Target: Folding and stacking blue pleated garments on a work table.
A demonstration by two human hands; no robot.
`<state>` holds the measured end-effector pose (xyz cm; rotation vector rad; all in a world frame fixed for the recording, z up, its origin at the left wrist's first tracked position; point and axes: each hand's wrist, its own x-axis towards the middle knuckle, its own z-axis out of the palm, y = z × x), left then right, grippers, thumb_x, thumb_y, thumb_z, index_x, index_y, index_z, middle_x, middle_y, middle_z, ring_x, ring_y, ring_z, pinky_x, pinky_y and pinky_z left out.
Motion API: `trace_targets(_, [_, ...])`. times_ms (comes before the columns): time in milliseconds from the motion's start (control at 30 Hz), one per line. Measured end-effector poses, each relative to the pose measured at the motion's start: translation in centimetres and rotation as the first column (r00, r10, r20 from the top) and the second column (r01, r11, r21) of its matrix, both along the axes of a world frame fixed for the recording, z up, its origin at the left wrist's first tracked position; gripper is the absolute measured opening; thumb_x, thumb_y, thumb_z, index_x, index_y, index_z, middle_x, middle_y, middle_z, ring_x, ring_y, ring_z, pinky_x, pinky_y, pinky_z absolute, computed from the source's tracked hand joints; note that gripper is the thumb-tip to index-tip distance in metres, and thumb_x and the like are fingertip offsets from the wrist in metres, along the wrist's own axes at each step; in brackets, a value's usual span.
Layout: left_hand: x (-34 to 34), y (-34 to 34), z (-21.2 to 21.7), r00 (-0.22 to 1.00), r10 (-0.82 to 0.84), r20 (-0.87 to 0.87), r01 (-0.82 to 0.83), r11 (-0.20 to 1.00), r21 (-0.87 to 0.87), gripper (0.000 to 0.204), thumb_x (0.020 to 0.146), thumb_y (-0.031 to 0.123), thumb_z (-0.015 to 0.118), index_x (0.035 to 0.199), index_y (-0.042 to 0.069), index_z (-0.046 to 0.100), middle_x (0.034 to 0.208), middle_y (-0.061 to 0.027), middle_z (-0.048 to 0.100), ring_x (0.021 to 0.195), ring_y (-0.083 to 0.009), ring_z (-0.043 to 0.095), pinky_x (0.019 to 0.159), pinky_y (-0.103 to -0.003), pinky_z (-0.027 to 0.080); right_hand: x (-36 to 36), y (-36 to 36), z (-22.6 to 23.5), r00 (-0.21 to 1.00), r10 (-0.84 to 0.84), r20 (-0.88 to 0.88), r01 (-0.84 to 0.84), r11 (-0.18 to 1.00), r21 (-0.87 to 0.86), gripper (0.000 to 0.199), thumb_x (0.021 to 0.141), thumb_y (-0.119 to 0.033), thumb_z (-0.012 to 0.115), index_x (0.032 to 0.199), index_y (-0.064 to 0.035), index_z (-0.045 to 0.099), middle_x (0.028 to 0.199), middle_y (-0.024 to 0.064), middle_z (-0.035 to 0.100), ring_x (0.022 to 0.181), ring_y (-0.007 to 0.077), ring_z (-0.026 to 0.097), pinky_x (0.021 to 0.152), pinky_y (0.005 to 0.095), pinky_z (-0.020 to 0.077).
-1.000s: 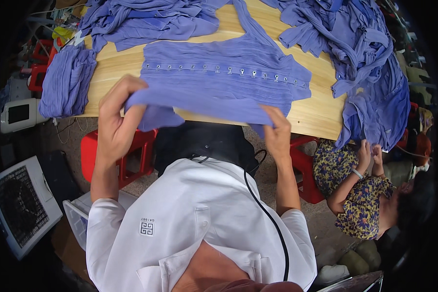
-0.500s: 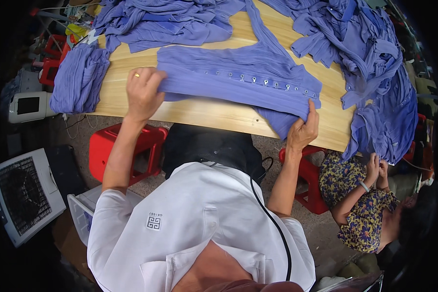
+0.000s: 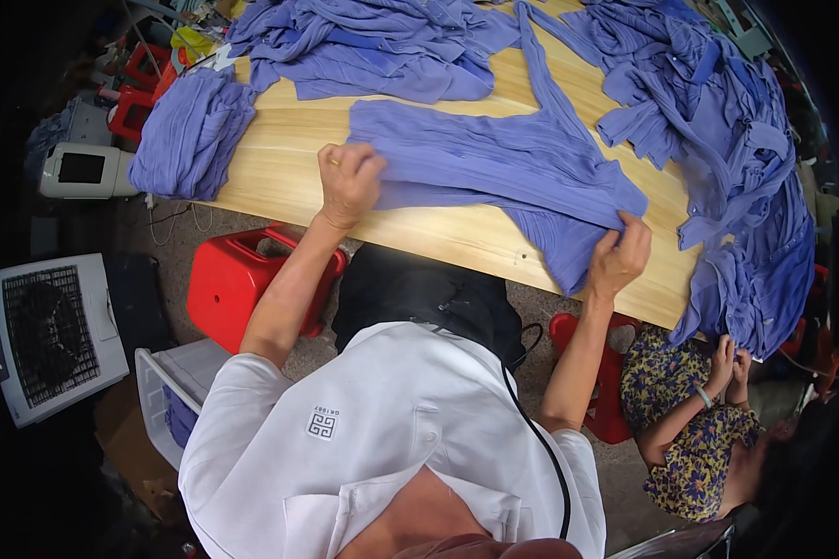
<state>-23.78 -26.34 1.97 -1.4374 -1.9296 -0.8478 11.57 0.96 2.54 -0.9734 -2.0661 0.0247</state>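
A violet-blue garment [image 3: 494,158] of crinkled cloth lies in front of me on the wooden table [image 3: 280,158]. One long sleeve or strip of it reaches toward the far side, and a lower flap hangs toward the near edge. My left hand [image 3: 350,182], a ring on one finger, is closed at the left end of a folded band along the garment. At the band's right end, my right hand [image 3: 620,256] pinches the cloth near the corner. The fingertips of both hands are partly hidden by the cloth and by the hands themselves.
A folded violet-blue stack [image 3: 196,135] sits at the table's left end. Heaps of similar garments lie at the far side [image 3: 382,47] and the right [image 3: 746,177]. Red stools [image 3: 242,289] stand under the near edge. Another person [image 3: 690,419] handles cloth at the right.
The near edge of the garment has been turned over, so the row of metal fasteners no longer shows. Both hands still hold the band's ends. The whole view has shifted.
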Motion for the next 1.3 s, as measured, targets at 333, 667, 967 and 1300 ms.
trace_targets(333, [-2.3, -1.5, 1.5, 0.985, -0.17, 0.003, 0.162, 0.929, -0.333, 0.012, 0.083, 0.004, 0.066, 0.095, 0.006, 0.067, 0.11, -0.0074, 0.073, 0.111, -0.0289, 0.07, 0.098, -0.045, 0.054, 1.3, 1.4, -0.8, 0.986, 0.071, 0.149, -0.069, 0.997, -0.022, 0.031, 0.075, 0.011, 0.064, 0.098, -0.0082, 0.073, 0.102, 0.0101, 0.067, 0.098, 0.0332, 0.065, 0.084, 0.0474, 0.0491])
trace_targets(667, [-3.1, -2.5, 0.4, 0.996, -0.054, 0.07, 0.081, 0.879, -0.469, 0.026, 0.088, -0.008, 0.064, 0.108, 0.003, 0.076, 0.143, -0.0089, 0.072, 0.139, -0.0351, 0.064, 0.12, -0.054, 0.046, 3.1, 2.7, -1.8, 0.953, 0.201, 0.227, -0.174, 0.975, -0.135, 0.044, 0.085, 0.008, 0.069, 0.124, -0.0094, 0.082, 0.118, 0.0132, 0.075, 0.105, 0.0336, 0.068, 0.096, 0.046, 0.0542])
trace_targets(967, [3.6, 2.9, 1.6, 0.948, -0.046, 0.315, 0.266, 0.656, -0.706, 0.073, 0.104, 0.038, 0.069, 0.169, 0.016, 0.045, 0.179, -0.0173, 0.031, 0.165, -0.0428, 0.027, 0.133, -0.063, 0.019, 3.0, 0.2, 0.0, 0.922, 0.214, 0.322, -0.157, 0.968, -0.194, 0.047, 0.087, 0.007, 0.067, 0.131, -0.0067, 0.078, 0.128, 0.0153, 0.073, 0.114, 0.0351, 0.067, 0.1, 0.0463, 0.053])
trace_targets(1300, [0.4, 2.9, 4.9, 0.915, -0.229, 0.332, 0.402, 0.583, -0.706, 0.071, 0.097, 0.04, 0.074, 0.16, 0.013, 0.055, 0.176, -0.0168, 0.039, 0.163, -0.0427, 0.03, 0.131, -0.064, 0.02, -4.2, 6.7, 4.9, 0.985, 0.167, 0.05, -0.128, 0.888, -0.442, 0.021, 0.093, -0.016, 0.082, 0.105, 0.0009, 0.08, 0.105, 0.0195, 0.078, 0.105, 0.0397, 0.072, 0.092, 0.0476, 0.0569])
